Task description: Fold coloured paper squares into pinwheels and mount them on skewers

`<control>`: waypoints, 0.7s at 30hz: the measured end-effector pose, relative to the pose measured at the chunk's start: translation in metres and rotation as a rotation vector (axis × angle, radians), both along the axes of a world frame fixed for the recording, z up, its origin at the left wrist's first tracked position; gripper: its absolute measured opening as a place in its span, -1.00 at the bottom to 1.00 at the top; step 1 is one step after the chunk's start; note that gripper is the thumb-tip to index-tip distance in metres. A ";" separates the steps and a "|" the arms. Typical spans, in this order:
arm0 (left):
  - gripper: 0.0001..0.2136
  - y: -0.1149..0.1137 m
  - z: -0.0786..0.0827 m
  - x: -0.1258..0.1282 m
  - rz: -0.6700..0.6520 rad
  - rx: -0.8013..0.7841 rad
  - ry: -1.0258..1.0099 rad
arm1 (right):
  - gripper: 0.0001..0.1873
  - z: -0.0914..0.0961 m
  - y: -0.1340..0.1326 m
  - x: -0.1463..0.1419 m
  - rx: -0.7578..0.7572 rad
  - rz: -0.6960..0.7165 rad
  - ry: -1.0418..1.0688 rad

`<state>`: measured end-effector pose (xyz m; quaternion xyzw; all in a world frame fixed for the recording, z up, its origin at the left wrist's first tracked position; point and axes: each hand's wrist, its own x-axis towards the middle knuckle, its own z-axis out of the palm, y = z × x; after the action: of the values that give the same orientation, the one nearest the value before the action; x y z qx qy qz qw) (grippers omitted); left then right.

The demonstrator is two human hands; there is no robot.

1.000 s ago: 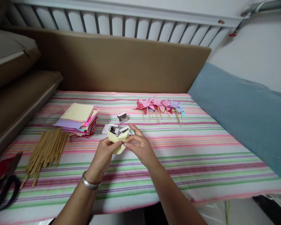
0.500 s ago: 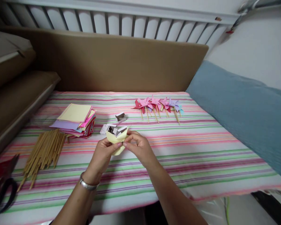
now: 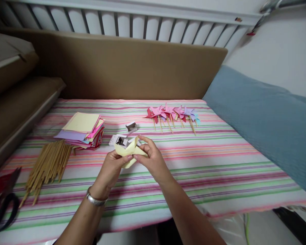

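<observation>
Between my two hands is a pale yellow paper pinwheel (image 3: pixel 128 151), its corners curled in toward the middle. My left hand (image 3: pixel 114 167) grips its left side, thumb near the centre. My right hand (image 3: pixel 153 160) pinches the centre with the thumb, while its index finger is raised behind a curled corner. Just beyond the paper lies an open small box (image 3: pixel 121 140) with dark little pieces in it, partly hidden by the pinwheel. An open box sleeve (image 3: pixel 131 127) sits a little farther back.
A stack of coloured paper squares (image 3: pixel 82 123) lies at left, beside a bundle of wooden sticks (image 3: pixel 47 163). Scissors (image 3: pixel 5 204) rest at the near left edge. Finished pinwheels (image 3: pixel 169 112) on sticks lie at back right. A brown board (image 3: pixel 132 68) stands behind the striped cloth (image 3: pixel 219 170).
My right hand has brought another corner of the yellow paper over toward the centre, and its index finger has lifted. My left hand stays almost still.
</observation>
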<state>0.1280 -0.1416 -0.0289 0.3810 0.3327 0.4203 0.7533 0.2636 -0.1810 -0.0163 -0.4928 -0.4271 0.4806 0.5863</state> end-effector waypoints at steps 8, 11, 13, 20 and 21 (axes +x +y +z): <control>-0.76 -0.001 0.002 -0.001 -0.015 -0.017 0.000 | -0.30 -0.002 0.000 0.001 0.002 0.018 0.022; -0.76 -0.001 0.002 -0.001 -0.028 -0.012 -0.006 | -0.31 0.000 -0.001 0.000 0.007 0.018 0.038; -0.76 -0.002 0.002 0.000 -0.029 -0.017 -0.006 | -0.32 0.001 -0.001 -0.001 0.004 0.014 0.043; -0.73 -0.003 0.001 0.001 -0.005 -0.039 -0.012 | -0.31 0.005 -0.003 -0.002 -0.011 0.016 0.037; -0.73 -0.003 0.001 0.001 -0.006 -0.040 -0.014 | -0.31 0.005 -0.003 -0.002 -0.011 0.017 0.037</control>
<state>0.1290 -0.1441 -0.0275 0.3639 0.3345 0.4143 0.7642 0.2620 -0.1840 -0.0110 -0.4835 -0.4178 0.4970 0.5871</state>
